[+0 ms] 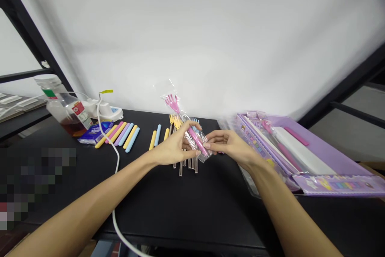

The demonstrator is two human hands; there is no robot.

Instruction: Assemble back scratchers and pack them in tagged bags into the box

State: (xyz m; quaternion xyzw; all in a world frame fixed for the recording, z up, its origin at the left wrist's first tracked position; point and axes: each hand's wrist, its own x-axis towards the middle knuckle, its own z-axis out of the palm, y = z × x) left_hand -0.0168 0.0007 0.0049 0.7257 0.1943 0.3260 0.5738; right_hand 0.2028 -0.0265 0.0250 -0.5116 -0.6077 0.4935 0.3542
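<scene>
A pink hand-shaped back scratcher (197, 140) in a clear plastic sleeve (178, 97) is held above the table, tilted with its small pink hand up and to the left. My left hand (173, 145) is closed around the middle of it. My right hand (230, 144) pinches the sleeve near the lower end of the pink handle. Behind and beneath my left hand lie several metal back scratcher rods (181, 168) with yellow and blue hand-shaped heads (177, 121). Short yellow and blue handles (157, 135) lie left of them, partly hidden by my left hand.
Farther left are several pastel handles (128, 140), a blue packet (95, 132), a bottle of dark liquid (70, 112) and a power strip (116, 112). A white cable (116, 156) crosses the black table (180, 209). At right, a purple display box (327, 148) holds a wrapped pink scratcher.
</scene>
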